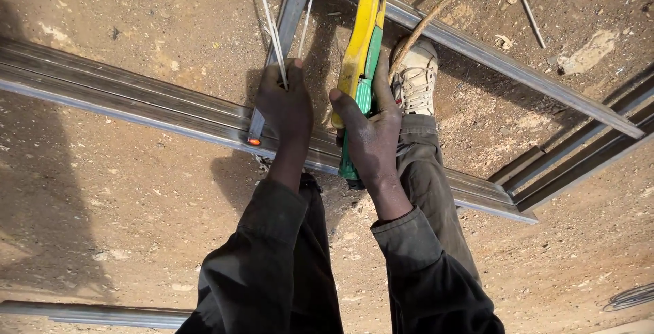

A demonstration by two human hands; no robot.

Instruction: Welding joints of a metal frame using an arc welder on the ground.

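Your left hand (286, 106) is in the middle of the frame, a little to the left. Its fingers are closed around thin metal rods (271, 27) that go up toward the top edge, and the hand rests on the narrow metal bar (289, 14) where this bar crosses the long metal rail (122, 99). A small orange mark (253, 141) sits at the lower end of the narrow bar, just beside your wrist.

Your right hand (371, 133) is just to the right of the left one. Its fingers are wrapped tightly on the green handle of a yellow and green tool (361, 48); the thumb lies along the left side of the handle. The yellow part of the tool runs up to the top center of the frame.

The long rail crosses from the left edge down to the lower right. A second rail (490, 55) goes from the top center to the right side. Your pale shoe (414, 78) stands on the sandy ground (136, 225) between these two rails, touching the tool's right side in the view. A brown stick (436, 14) lies above the shoe. More rails (579, 160) lie at the right edge, and another one (88, 313) at the lower left corner.
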